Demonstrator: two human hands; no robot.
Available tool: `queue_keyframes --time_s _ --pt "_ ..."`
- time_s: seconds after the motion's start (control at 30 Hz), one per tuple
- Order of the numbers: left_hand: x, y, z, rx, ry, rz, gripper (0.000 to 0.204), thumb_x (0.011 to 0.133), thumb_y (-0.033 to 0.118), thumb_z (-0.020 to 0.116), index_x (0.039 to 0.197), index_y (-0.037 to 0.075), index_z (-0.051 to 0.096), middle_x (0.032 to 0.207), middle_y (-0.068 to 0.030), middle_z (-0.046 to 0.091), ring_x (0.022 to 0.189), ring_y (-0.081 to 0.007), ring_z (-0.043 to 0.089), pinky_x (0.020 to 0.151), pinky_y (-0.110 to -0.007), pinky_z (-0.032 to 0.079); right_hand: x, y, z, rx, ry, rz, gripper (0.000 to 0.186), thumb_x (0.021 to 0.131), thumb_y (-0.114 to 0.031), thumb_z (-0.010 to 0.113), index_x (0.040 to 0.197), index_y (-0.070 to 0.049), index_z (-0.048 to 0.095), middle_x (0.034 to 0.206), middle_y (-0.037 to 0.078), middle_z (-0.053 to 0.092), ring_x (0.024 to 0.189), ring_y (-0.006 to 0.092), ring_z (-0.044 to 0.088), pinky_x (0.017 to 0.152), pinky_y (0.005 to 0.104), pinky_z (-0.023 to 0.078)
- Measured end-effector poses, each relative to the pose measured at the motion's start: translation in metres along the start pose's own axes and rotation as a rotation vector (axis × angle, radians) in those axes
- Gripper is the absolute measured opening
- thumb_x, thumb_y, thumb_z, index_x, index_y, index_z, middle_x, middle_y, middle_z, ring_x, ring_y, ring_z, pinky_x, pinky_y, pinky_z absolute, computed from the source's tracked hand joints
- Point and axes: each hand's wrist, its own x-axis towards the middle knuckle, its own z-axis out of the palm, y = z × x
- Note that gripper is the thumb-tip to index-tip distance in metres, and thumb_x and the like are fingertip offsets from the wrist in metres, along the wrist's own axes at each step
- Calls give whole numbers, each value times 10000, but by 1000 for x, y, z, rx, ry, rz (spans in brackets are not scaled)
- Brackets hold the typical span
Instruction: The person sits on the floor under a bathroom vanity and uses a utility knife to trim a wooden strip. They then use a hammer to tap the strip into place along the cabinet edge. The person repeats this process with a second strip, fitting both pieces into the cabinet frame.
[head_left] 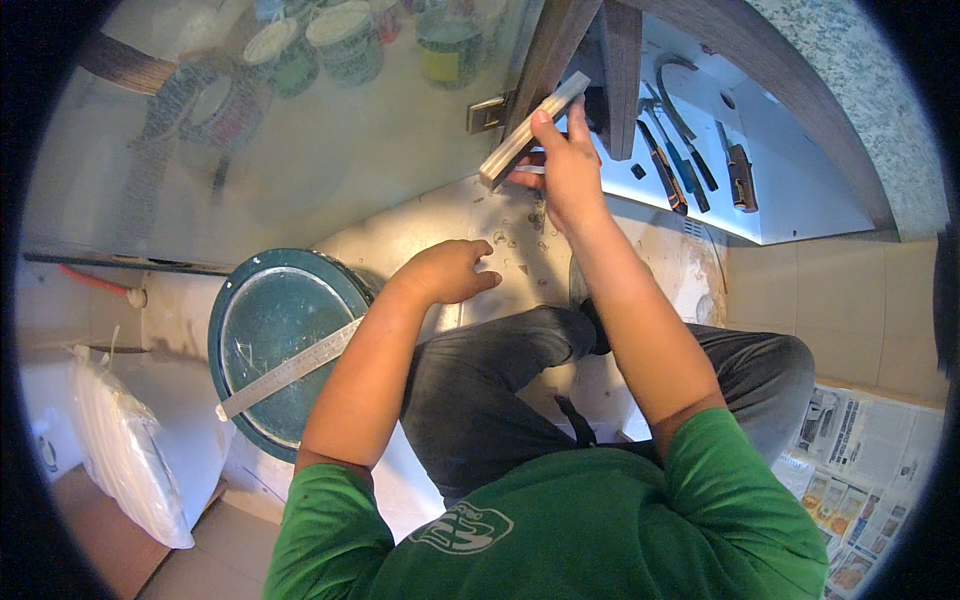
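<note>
My right hand (570, 165) is closed around a short, straight bar (533, 130) with a light, shiny edge and a darker side. It is held at a slant in front of the dark wooden cabinet frame (623, 80), thumb on top and fingers beneath. I cannot tell whether the bar touches the frame. My left hand (450, 271) hovers over the floor, empty, with thumb and forefinger apart. Beside my left forearm stands a round dark green tub (335, 275), and a steel ruler (290, 372) lies across its top, partly hidden by that forearm.
In the white-lined cabinet, a handsaw (742, 178) and several dark-handled tools (672, 160) lie at right. A glass panel (380, 130) with a metal latch (487, 115) spans the upper left. Shavings (515, 230) litter the floor. Newspaper (860, 470) and a plastic-wrapped bundle (130, 440) flank me.
</note>
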Motion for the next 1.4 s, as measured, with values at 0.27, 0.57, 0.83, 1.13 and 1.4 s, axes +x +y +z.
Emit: queue_keyframes --time_s 0.27,0.57,0.83,1.13,1.4 --pt "3 1 2 -20 -12 26 584 932 423 663 1345 15 597 1247 -222 687 1167 -380 655 1011 -434 507 18 19 -12 27 38 31 827 1017 -255 595 1646 -192 62 1008 81 608 738 173 623 581 344 617" --pt "1 -5 5 -18 0 21 587 930 423 667 1350 19 596 1245 -215 691 1163 -385 655 1009 -438 508 -23 5 16 -173 55 -132 756 1036 -263 570 1636 -134 129 1083 100 620 844 187 661 614 344 631" --pt "2 -4 3 -23 -21 -11 581 939 439 687 1357 46 595 1232 -231 691 1153 -382 664 995 -422 517 14 50 -27 37 50 184 559 1042 -219 560 1534 -223 296 988 68 590 677 166 604 494 315 535" --pt "4 -6 6 -37 -15 15 581 945 452 661 1348 42 589 1251 -234 680 1171 -391 651 1008 -434 507 -20 -4 -79 -138 28 -340 785 862 -95 790 1503 -27 341 1282 120 573 1146 204 602 971 333 511" --pt "4 -8 7 -43 3 17 572 939 447 672 1337 43 595 1254 -235 677 1169 -391 651 999 -437 510 17 -91 -87 -829 -31 -809 778 831 -412 808 1402 10 491 1257 222 604 1165 332 596 1033 417 450"
